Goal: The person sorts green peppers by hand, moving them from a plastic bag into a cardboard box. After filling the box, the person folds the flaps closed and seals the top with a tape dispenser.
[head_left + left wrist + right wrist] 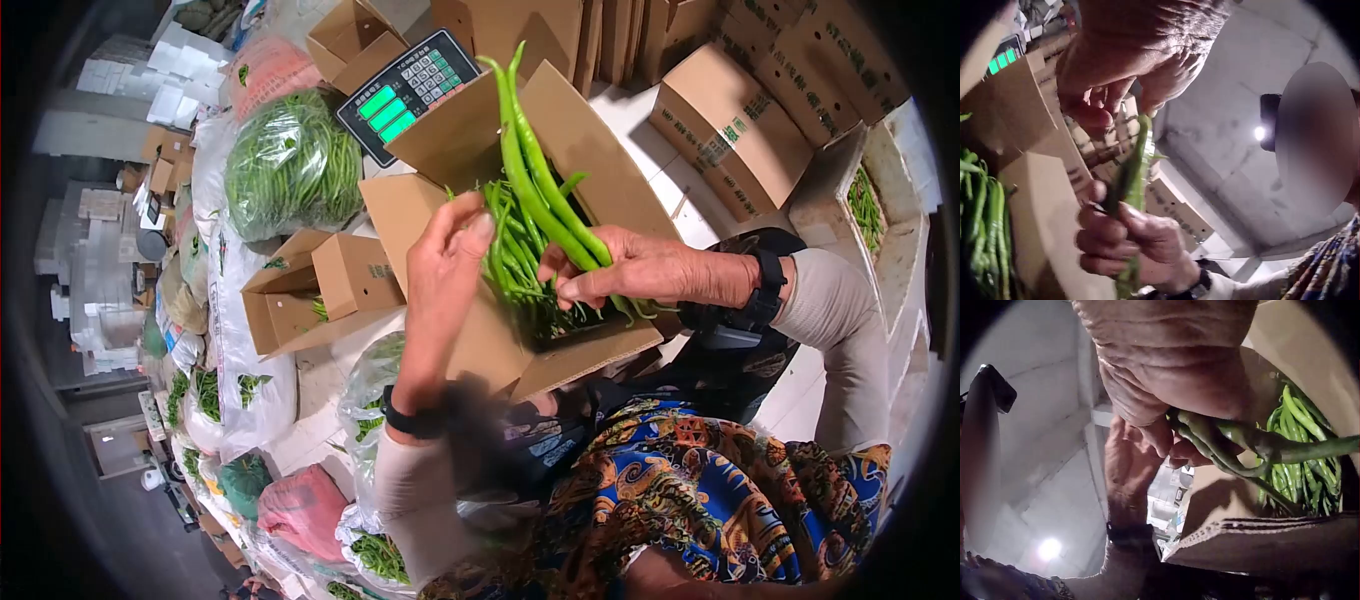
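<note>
Two long green peppers (535, 170) stand up out of the right hand (655, 268), just right of centre in the head view, their tips pointing toward the top edge. The fingers of that hand curl round their lower ends, so the stalk ends are pinched low and the long bodies stay free above the open cardboard box (600, 140). That looks like a grip chosen for lining the peppers up before they go in with the others.

The left hand (450, 255) hovers just left of them at centre frame. Its fingers are loosely bent toward the peppers and grasp nothing that the head view shows, and the left wrist view does not settle whether a fingertip touches one.

Inside the box, more green peppers (515, 270) lie packed lengthwise, which explains the upright, parallel hold. The box sits tilted toward the person with its flaps spread wide, leaving the mouth open.

Behind it, at upper centre, a weighing scale (405, 92) shows lit green digits. At upper left a clear bag of peppers (292, 165) bulges beside smaller boxes.
</note>
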The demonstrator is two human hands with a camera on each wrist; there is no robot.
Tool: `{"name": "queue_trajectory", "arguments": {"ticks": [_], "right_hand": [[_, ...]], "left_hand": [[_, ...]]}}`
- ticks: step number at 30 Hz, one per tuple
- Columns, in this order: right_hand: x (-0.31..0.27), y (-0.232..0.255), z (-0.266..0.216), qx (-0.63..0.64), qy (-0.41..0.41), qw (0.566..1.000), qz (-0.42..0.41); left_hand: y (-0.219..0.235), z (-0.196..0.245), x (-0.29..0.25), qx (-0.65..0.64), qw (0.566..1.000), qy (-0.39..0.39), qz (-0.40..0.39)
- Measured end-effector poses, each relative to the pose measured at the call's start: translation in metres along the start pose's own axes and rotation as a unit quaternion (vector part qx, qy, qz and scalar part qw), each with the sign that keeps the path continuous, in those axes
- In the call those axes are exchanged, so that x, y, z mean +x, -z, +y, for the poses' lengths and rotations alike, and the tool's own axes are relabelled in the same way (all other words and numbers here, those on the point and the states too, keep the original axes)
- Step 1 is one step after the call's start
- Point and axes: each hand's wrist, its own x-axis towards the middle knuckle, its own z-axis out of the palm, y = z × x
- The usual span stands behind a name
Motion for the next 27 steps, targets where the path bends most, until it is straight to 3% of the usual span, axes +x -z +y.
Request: {"name": "queue_trajectory", "arguments": {"ticks": [2,4,11,14,27], "right_hand": [[0.001,-0.002,0.004,-0.072,-0.026,0.997,-0.009],[0.001,-0.004,0.009,-0.061,-0.026,0.997,-0.028],[-0.002,-0.007,0.01,-0.024,-0.074,0.994,-0.075],[-0.002,-0.008,0.007,-0.002,-0.036,0.996,-0.08],[0.0,-0.003,0.006,0.007,-0.048,0.998,-0.042]], "left_hand": [[-0.009,0.027,-0.01,-0.051,0.999,0.002,-0.014],[-0.021,0.041,-0.019,-0.131,0.991,0.004,-0.016],[-0.017,0.033,-0.024,-0.196,0.979,-0.01,-0.049],[-0.015,0.037,-0.025,-0.204,0.977,-0.004,-0.057],[-0.012,0.038,-0.024,-0.268,0.962,-0.013,-0.047]]}}
